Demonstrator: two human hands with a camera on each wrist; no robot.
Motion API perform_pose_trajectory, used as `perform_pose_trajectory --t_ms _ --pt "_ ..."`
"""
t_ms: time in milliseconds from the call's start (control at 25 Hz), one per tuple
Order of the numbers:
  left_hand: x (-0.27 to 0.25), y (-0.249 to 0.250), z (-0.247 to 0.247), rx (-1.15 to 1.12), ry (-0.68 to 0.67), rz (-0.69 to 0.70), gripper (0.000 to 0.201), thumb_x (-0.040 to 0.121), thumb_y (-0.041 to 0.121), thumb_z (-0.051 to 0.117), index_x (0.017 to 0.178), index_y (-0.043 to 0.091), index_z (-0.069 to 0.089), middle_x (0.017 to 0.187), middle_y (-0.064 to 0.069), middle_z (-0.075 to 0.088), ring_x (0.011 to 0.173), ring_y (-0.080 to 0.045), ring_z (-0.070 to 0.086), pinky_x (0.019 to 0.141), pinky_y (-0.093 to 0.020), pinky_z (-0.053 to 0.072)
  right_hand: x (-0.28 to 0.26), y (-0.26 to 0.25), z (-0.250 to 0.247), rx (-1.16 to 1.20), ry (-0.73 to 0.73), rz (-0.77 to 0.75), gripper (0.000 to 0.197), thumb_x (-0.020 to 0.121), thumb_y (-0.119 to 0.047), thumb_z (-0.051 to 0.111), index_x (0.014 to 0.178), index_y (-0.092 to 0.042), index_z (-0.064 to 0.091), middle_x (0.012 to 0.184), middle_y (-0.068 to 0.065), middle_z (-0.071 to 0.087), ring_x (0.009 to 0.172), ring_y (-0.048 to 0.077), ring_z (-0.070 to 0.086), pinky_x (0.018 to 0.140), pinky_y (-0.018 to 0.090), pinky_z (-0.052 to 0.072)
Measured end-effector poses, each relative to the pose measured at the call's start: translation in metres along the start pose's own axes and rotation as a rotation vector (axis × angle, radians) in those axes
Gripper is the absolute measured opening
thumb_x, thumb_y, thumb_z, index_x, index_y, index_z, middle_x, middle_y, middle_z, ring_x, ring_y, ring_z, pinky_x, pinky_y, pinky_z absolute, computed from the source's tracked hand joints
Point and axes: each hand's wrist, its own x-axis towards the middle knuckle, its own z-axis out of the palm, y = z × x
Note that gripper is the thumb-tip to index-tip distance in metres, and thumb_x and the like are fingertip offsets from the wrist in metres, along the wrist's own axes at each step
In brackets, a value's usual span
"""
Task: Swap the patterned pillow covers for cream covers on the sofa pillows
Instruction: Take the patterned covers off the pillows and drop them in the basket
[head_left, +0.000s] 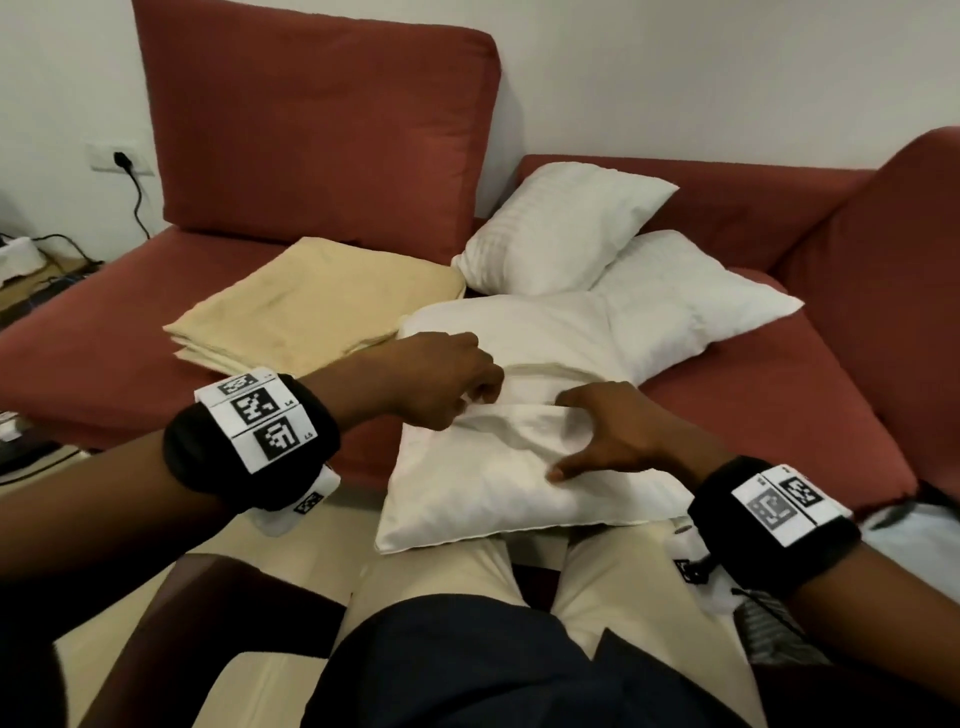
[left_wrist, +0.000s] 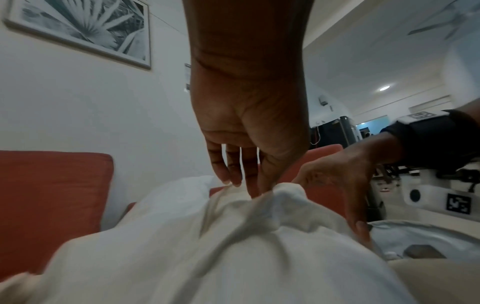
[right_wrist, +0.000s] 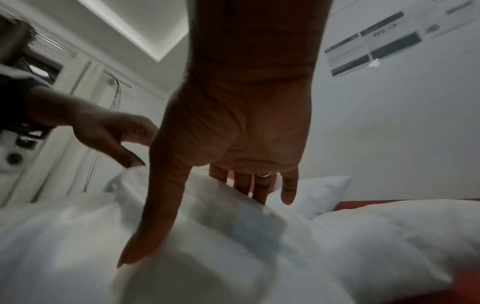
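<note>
A pillow in a cream cover (head_left: 483, 483) lies across my knees and the sofa's front edge. My left hand (head_left: 480, 397) pinches the edge of the cover's open flap between thumb and fingers; the left wrist view shows the left hand (left_wrist: 249, 189) on a raised fold of the cover (left_wrist: 233, 246). My right hand (head_left: 571, 436) is spread, its straight fingers tucked behind the flap and the thumb pressing on the pillow. In the right wrist view the right hand (right_wrist: 197, 224) has its fingertips hidden in the fabric. A stack of folded cream covers (head_left: 317, 301) lies on the seat.
Two bare white pillows (head_left: 561, 223) (head_left: 691, 301) lean together on the red sofa (head_left: 779, 410) behind the one I hold. A red back cushion (head_left: 322, 130) stands against the wall. A grey striped cloth (head_left: 769, 634) lies by my right leg.
</note>
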Motion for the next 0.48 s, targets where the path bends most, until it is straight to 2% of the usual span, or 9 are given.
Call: perform_pose_trajectory --t_ms 80,200,280,360,440,480 --pt "0.027 0.029 -0.005 -0.024 0.081 0.058 0.024 0.091 0.022 0.054 0.114 0.026 0.056 0.107 0.007 0.061 0.098 -0.015 0.048 0.079 -0.038 0.048 -0.026 0.035 -0.005 -0.084 -0.050 0.133 0.097 0.060 -0.057 0.085 0.141 -0.021 0.046 0.138 -0.001 0.050 0.130 0.022 0.042 0.109 0.033 0.028" --pt "0.075 0.073 0.001 -0.091 0.013 0.060 0.026 0.092 0.021 0.053 0.118 0.024 0.057 0.115 0.004 0.059 0.105 -0.018 0.054 0.083 -0.037 0.048 -0.048 0.073 0.000 0.004 -0.086 0.235 0.090 0.062 -0.039 0.089 0.139 -0.015 0.049 0.139 0.005 0.050 0.128 0.022 0.045 0.104 0.026 0.034" --pt "0.106 0.088 0.008 -0.152 0.001 0.033 0.029 0.091 0.015 0.055 0.118 0.023 0.058 0.115 0.002 0.061 0.105 -0.020 0.057 0.084 -0.035 0.047 -0.042 0.079 0.001 0.062 -0.059 0.204 0.067 0.065 -0.041 0.087 0.121 -0.011 0.066 0.115 0.007 0.062 0.107 0.021 0.057 0.086 0.026 0.043" --pt "0.131 0.098 0.009 -0.252 0.003 -0.003 0.028 0.090 0.016 0.055 0.116 0.025 0.061 0.110 0.002 0.065 0.104 -0.021 0.060 0.083 -0.034 0.048 -0.039 0.077 -0.001 0.135 -0.036 0.139 0.043 0.074 -0.047 0.080 0.092 -0.008 0.075 0.078 0.007 0.062 0.073 0.016 0.057 0.062 0.024 0.039" --pt "0.142 0.101 0.013 -0.159 -0.080 0.032 0.032 0.087 0.028 0.060 0.119 0.029 0.060 0.114 0.004 0.061 0.106 -0.020 0.059 0.078 -0.032 0.047 -0.038 0.078 -0.001 0.214 -0.047 0.105 0.036 0.085 -0.043 0.071 0.074 -0.009 0.075 0.054 -0.004 0.055 0.054 0.008 0.049 0.051 0.019 0.033" --pt "0.143 0.104 0.017 -0.044 -0.140 0.055 0.039 0.085 0.034 0.060 0.123 0.030 0.058 0.117 0.003 0.057 0.108 -0.021 0.057 0.076 -0.032 0.044 -0.039 0.079 0.000 0.240 -0.055 0.104 0.032 0.089 -0.036 0.067 0.070 -0.012 0.074 0.052 -0.007 0.055 0.052 0.006 0.049 0.052 0.018 0.034"
